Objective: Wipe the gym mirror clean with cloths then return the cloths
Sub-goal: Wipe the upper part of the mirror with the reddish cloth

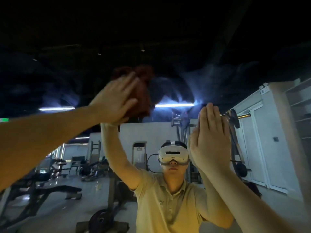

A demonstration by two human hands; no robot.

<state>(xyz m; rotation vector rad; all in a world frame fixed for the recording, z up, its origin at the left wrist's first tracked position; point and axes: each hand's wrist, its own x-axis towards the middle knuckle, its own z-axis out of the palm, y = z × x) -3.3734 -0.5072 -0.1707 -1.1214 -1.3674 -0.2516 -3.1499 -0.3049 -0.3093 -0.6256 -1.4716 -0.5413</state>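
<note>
The gym mirror (168, 73) fills the view in front of me, with streaky smears across its dark upper part. My left hand (116, 100) is raised high and presses a dark red cloth (143, 91) flat against the glass, fingers straight. My right hand (210, 137) is held up at head height, fingers straight and together, palm toward the mirror. No cloth shows under the right hand. Both arms appear again as reflections behind the hands.
The mirror reflects a person in a white headset and beige shirt, gym benches (55, 190), a weight plate (99, 221) on the floor and a rack with a barbell (234, 118). Pale shelves (299, 101) stand at the far right.
</note>
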